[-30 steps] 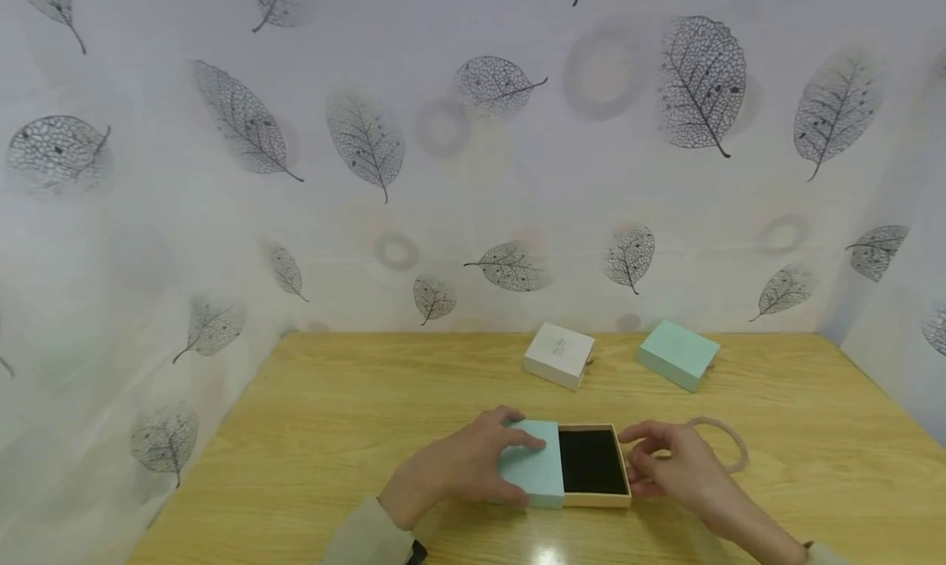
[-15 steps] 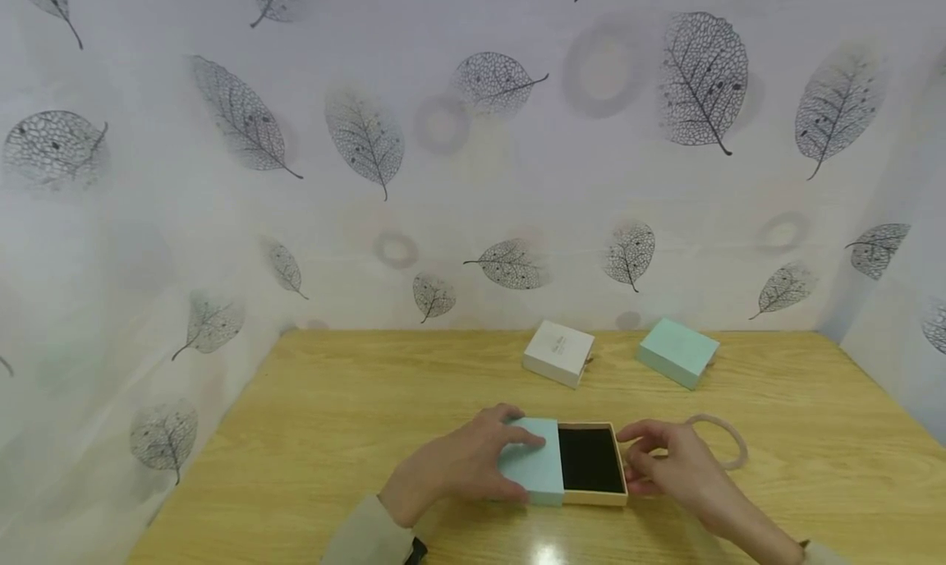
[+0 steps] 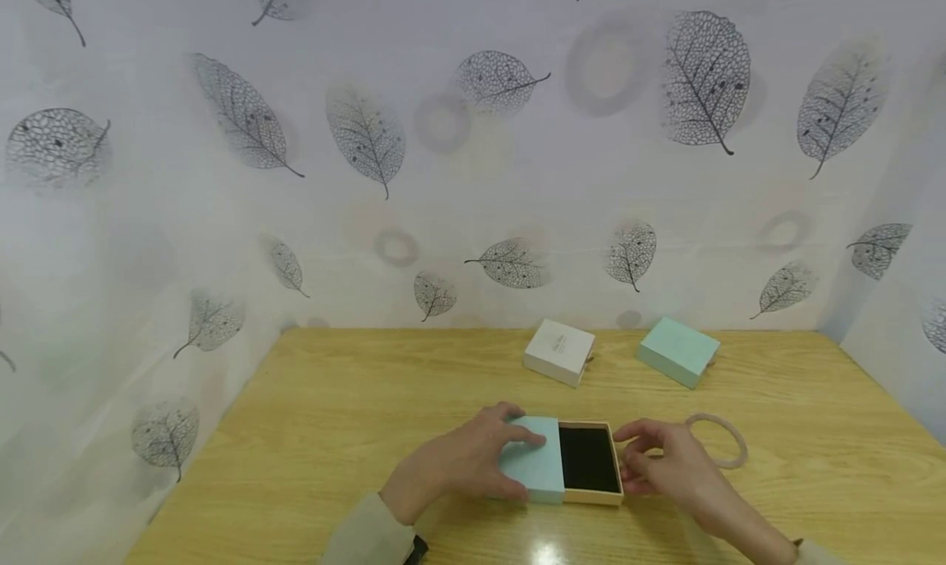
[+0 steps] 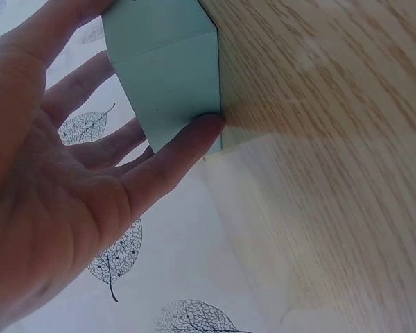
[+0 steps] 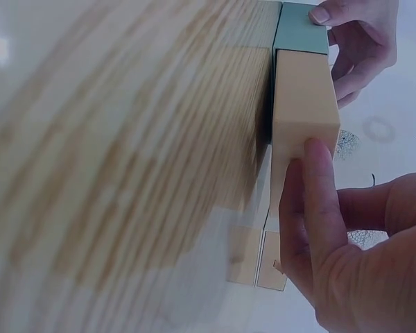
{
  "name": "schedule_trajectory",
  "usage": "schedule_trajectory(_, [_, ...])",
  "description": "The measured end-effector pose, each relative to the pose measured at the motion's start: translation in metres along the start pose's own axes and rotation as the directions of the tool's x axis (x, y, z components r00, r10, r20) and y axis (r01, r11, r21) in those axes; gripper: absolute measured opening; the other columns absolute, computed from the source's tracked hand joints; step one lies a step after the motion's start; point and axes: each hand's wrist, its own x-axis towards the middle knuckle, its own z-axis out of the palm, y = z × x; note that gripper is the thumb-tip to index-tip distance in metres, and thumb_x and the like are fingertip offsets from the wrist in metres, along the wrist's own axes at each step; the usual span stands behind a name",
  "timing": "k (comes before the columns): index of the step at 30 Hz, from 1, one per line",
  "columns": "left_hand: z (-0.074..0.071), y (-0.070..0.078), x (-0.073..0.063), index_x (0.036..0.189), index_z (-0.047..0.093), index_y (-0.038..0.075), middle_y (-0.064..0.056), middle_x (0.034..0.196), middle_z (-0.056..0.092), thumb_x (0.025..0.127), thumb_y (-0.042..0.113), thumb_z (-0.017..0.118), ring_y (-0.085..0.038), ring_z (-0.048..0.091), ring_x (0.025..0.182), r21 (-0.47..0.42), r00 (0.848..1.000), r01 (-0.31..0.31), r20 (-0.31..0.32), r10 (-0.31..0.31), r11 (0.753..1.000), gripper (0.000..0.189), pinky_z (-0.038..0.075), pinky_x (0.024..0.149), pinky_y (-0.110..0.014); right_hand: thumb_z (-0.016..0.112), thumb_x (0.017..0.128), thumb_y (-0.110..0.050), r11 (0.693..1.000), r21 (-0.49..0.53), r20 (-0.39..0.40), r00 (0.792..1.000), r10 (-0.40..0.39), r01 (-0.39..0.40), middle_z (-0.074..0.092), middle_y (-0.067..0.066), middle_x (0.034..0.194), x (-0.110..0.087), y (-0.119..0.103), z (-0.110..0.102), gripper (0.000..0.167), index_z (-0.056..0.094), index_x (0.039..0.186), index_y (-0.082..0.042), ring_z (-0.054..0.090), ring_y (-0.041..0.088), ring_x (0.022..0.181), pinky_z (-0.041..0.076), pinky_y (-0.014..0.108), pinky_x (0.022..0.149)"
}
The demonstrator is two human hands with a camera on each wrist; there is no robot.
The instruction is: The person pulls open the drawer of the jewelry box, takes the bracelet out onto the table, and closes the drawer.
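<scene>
Found pale-blue rectangular card sleeve (image 3: pixel 545 470) on wood-grain tabletop (image 3: pixel 332 425), held in grip of left hand (image 3: pixel 467 464). Observed tan, black-lined drawer (image 3: pixel 591 497) jutting from it, touched at end by right hand (image 3: pixel 671 465) with grip loose.

The pale-blue box (image 3: pixel 543 470) looks smooth, matt card.

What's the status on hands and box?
Left hand gripping blue sleeve, right hand touching tray end. Box partly open, black lining showing. No visible obstruction; ring beside right hand.

A wood-grain table (image 3: pixel 355 401) bears a partly open pale-blue box (image 3: pixel 548 470), white box (image 3: pixel 559 351), mint box (image 3: pixel 677 351) and ring (image 3: pixel 742 447).
</scene>
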Motion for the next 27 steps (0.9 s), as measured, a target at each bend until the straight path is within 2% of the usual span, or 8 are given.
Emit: schedule_trajectory(27, [-0.0012,0.0021,-0.0015,0.137,0.065,0.035,-0.003,0.156,0.044,0.082,0.041,0.085,-0.019,0.048,0.132,-0.006,1.000,-0.013,-0.004,0.013,1.000,0.059,0.050,0.110,-0.035,0.053,0.098,0.008,1.000,0.029,0.002,1.000,-0.010,0.010,0.066,0.014,0.094,0.0008,-0.0016,0.0057,0.027,0.058,0.124,0.015,0.071,0.021,0.081,0.064,0.033,0.069])
